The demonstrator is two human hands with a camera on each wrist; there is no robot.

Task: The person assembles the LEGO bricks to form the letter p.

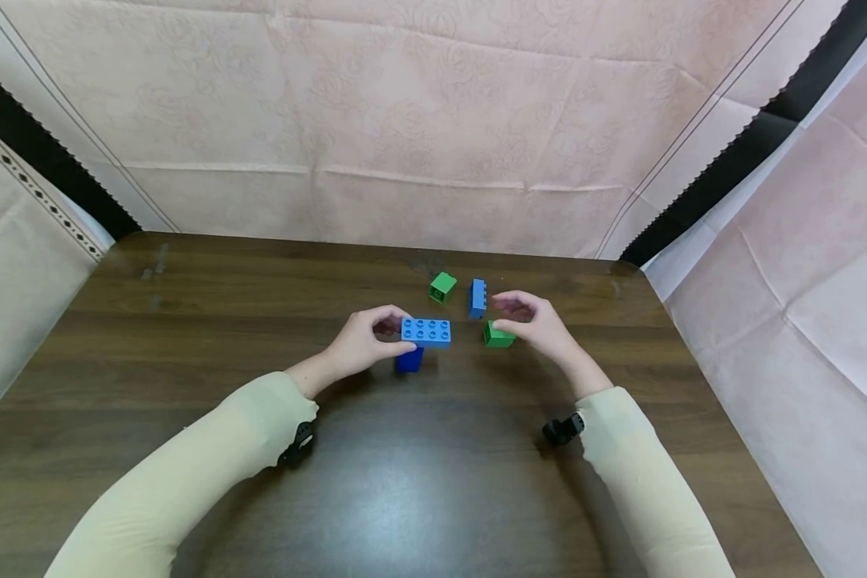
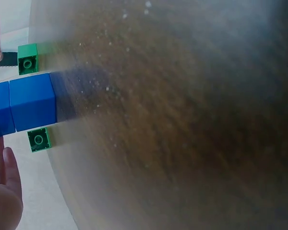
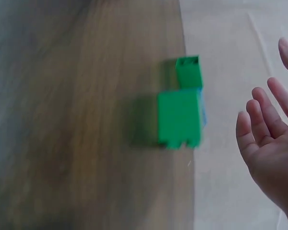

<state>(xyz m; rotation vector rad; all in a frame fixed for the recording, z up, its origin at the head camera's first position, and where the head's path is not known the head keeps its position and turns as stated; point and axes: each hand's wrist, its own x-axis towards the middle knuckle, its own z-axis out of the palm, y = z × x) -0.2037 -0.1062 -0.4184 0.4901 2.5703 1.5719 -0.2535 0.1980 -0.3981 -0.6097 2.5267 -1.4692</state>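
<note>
My left hand [image 1: 367, 337] grips a light blue eight-stud building brick [image 1: 425, 332] at its left end, thumb in front and fingers behind. Directly below that brick is a darker blue brick [image 1: 409, 361]; in the left wrist view the two blue blocks [image 2: 32, 102] sit flush against each other. Over on the right, my right hand [image 1: 538, 323] hovers with parted, loosely bent fingers beside a green brick [image 1: 498, 335] and an upright blue brick [image 1: 478, 299]. Nothing is between its fingers [image 3: 263, 115] in the right wrist view.
Farther back on the brown wooden table [image 1: 274, 281] lies another green brick [image 1: 443, 286], tipped so its hollow underside shows. A pale cloth wall [image 1: 405, 120] rises behind the table's far edge. Black wrist cameras [image 1: 563, 429] hang under both sleeves.
</note>
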